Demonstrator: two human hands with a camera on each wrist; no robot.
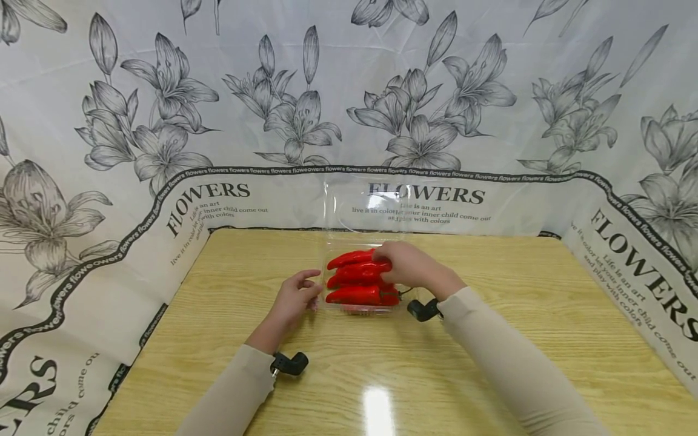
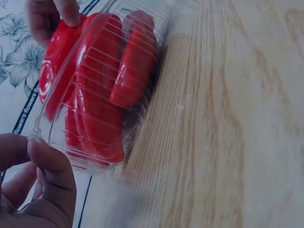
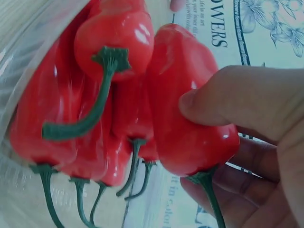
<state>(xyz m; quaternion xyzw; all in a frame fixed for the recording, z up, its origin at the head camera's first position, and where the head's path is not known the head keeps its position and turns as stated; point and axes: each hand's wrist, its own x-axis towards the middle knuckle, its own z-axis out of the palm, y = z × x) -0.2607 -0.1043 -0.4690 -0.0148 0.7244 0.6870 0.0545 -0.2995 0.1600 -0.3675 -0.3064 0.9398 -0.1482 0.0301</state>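
Red peppers with green stems fill a clear plastic box [image 2: 105, 163], lying side by side in a heap. My left hand [image 1: 294, 298] is at the box's left end; in the left wrist view its thumb [image 2: 50, 161] and forefinger pinch the rim. Over the far right part of the heap, my right hand [image 1: 409, 264] grips one red pepper [image 3: 183, 137], thumb on its near side and fingers behind. That pepper's stem points down in the right wrist view. Another pepper [image 3: 116, 40] lies on top of the others, its curved stem toward the camera.
The box's clear hinged lid [image 1: 365, 209] stands raised at the back. Under the box is a wood-grain table [image 1: 349, 363]. A white cloth [image 1: 294, 206] printed with flowers and lettering hangs behind and along both sides.
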